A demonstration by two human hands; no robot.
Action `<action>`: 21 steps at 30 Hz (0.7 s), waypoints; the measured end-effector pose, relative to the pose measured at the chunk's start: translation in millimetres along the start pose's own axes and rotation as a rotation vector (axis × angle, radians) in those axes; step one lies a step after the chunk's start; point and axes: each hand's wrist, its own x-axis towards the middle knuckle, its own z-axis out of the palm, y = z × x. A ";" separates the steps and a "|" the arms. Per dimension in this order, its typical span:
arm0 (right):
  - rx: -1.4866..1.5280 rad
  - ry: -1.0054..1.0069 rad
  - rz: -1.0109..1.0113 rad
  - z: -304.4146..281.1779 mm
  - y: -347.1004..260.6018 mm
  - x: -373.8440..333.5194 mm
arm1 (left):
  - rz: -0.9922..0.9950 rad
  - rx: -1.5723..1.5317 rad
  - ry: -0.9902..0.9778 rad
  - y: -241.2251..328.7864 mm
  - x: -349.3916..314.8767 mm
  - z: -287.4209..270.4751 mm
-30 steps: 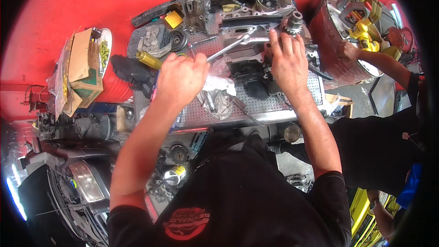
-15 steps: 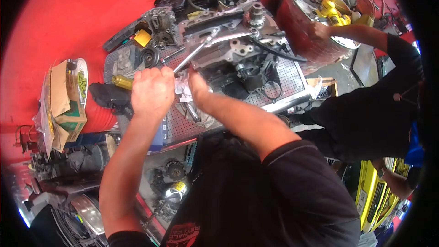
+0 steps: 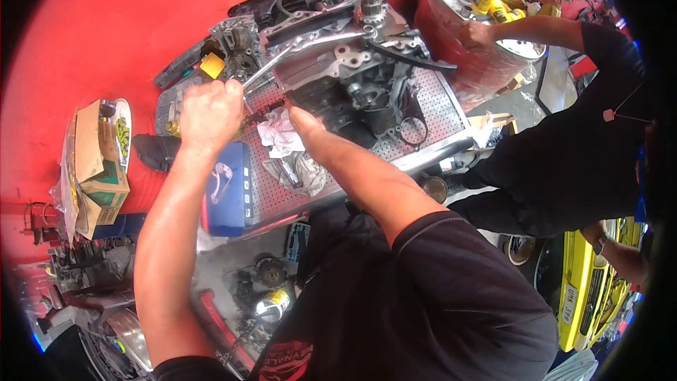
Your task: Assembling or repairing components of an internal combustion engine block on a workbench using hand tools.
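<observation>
My left hand (image 3: 211,116) is closed in a fist round the near end of a long metal wrench bar (image 3: 265,68). The bar slants up and right to the upper edge of a grey engine block (image 3: 310,67), which lies on a perforated metal bench top (image 3: 441,95). My right hand (image 3: 305,125) is against the block's near left corner, its fingers mostly hidden there. Crumpled white paper (image 3: 281,134) lies just beside that hand, with a clear plastic bag (image 3: 300,173) nearer to me. A toothed gear (image 3: 371,7) stands at the block's far end.
A blue box (image 3: 229,204) sits at the bench's near left. Farther back are a metal casting (image 3: 236,39) and an orange-yellow piece (image 3: 211,65). A cardboard box (image 3: 102,166) stands at left. At right, a co-worker's hand (image 3: 478,34) is by a drum (image 3: 451,49) loaded with yellow parts.
The view has shifted, so the bench sits farther left and higher. My left hand has moved slightly away from me with the wrench bar, uncovering more of the blue box. My right hand stays at the block.
</observation>
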 end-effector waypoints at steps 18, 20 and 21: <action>-0.024 0.030 -0.027 -0.8 7.1 2.4 | 0.068 -0.053 0.060 -25.2 5.1 25.3; -0.018 0.034 -0.025 -2.2 6.4 1.7 | 0.074 -0.068 0.060 -27.8 5.6 27.1; -0.017 0.035 -0.024 -1.6 5.6 1.3 | 0.080 -0.084 0.065 -29.4 5.7 28.1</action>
